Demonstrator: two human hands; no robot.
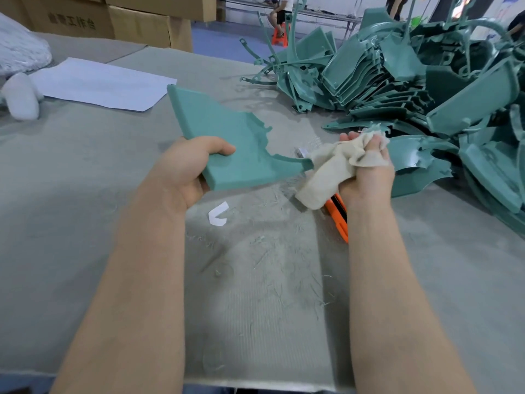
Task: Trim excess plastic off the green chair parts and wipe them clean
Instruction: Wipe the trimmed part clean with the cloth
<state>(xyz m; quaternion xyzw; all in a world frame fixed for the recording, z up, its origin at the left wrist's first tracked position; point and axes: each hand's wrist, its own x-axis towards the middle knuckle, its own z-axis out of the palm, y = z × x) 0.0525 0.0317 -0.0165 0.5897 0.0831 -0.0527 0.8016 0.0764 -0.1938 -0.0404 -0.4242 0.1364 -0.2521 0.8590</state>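
above the grey table (pixel 85 172), left hand (pixel 184 172) fingers grasping green chair part (pixel 227 137), right hand (pixel 366 169) fingers bunched round cream cloth (pixel 326 172)

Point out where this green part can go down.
Widest bare patch: table left of the left hand, between the white paper sheet and the near edge. The near middle has room too, littered with shavings and a white scrap. Crowded: the right side, where the pile of green parts reaches the right hand and the orange utility knife.
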